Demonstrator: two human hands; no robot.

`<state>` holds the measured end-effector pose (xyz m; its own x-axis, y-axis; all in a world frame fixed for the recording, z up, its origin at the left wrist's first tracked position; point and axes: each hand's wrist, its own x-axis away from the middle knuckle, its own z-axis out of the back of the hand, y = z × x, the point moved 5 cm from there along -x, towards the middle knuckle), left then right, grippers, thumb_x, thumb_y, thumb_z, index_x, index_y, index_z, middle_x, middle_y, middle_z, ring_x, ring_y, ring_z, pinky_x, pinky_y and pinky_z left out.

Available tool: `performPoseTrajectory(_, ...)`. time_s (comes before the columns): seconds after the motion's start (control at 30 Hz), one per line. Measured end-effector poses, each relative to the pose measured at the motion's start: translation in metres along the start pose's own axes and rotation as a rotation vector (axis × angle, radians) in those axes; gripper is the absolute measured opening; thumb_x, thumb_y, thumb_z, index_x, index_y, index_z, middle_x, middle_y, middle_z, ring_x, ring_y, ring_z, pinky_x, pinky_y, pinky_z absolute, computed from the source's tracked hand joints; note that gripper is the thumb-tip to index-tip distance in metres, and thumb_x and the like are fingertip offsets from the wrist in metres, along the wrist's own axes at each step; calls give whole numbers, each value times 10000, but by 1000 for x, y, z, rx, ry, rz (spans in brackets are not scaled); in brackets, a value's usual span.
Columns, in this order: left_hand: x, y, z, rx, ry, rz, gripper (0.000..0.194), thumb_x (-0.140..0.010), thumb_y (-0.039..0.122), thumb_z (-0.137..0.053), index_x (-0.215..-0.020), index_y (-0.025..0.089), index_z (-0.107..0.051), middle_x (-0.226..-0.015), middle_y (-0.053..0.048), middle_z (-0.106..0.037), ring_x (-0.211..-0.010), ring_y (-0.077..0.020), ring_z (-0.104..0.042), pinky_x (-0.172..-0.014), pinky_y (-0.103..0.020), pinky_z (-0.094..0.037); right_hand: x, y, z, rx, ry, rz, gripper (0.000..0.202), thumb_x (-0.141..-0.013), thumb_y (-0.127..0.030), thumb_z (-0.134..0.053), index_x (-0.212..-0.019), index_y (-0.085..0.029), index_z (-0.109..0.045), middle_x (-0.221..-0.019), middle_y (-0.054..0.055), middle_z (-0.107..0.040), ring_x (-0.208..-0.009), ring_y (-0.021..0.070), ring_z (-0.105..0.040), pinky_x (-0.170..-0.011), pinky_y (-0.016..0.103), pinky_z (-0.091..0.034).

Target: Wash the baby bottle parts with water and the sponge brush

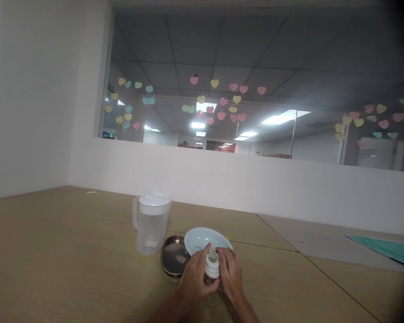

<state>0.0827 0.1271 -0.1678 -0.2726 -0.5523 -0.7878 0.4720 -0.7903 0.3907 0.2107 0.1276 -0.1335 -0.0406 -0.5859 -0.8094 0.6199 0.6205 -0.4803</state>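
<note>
1. Location: the bottle (pixel 212 268) is between the two hands, over the near part of the tabletop (pixel 70 255) and just in front of the light blue bowl (pixel 195 237).
2. Orientation: the clear tip (pixel 212 255) is uppermost, above the white ribbed collar (pixel 212 272). The long axis runs close to upright, with the top tipped slightly toward the bowl. Most of the part below the collar is hidden; whether its base touches the tabletop cannot be told.
3. Left hand (pixel 195 274): the forearm enters from the lower edge and slants up to the right. The back of the hand faces up and outward.
4. Right hand (pixel 231 274): the forearm enters from the lower edge and slants up to the left, roughly mirroring the other side. The back of the hand faces up.
5. Left fingers: closed to about the width of the collar. The index finger extends up along the left side beside the tip; the thumb crosses the near side just under the collar. They have hold of the bottle.
6. Right fingers: bent, narrowly spaced and pressed against the right side of the collar, also gripping the bottle. Some fingertips are hidden behind it.
7. Surroundings: a round metal dish (pixel 172 256) lies left of the bowl; a lidded translucent pitcher (pixel 151 229) stands upright farther left, its handle pointing left.
</note>
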Motion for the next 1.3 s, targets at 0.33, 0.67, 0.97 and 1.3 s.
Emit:
performPoseTrajectory(0.33,0,-2,2,175,-106,89,818,-753,240,-587,-1446,156,-160,-1431,-160,-376,-1290,-276,-391,-1072,-473,-334,-1,-18,-7,-71,-112,30,258,-759,-446,-608,-747,-190,-577,-714,13,-597,-678,171,-563,-643,284,-456)
performPoseTrajectory(0.67,-2,-5,8,337,-103,180,860,-808,334,-594,-1460,178,-55,-1324,-134,-486,-1183,-236,-484,-1029,-416,-367,-9,5,-9,-627,-265,-338,448,-660,-461,-700,-1008,-180,-701,-979,123,-707,-950,294,-635,-836,446,-485)
performPoseTrajectory(0.97,-3,-4,5,309,-81,216,932,-717,235,-645,-1455,139,-84,-1163,-112,-559,-1056,-227,-528,-989,-397,-385,-7,28,-1,-414,5,-317,397,-713,-442,-634,-1023,-201,-696,-980,108,-709,-904,269,-649,-814,428,-507)
performPoseTrajectory(1.3,-2,1,3,258,-72,169,893,-707,187,-614,-1452,160,-123,-1254,-133,-508,-1122,-241,-493,-1001,-415,-385,2,4,-4,-185,-122,12,539,-804,-402,-534,-1303,-211,-459,-1192,96,-607,-1058,231,-574,-918,398,-447)
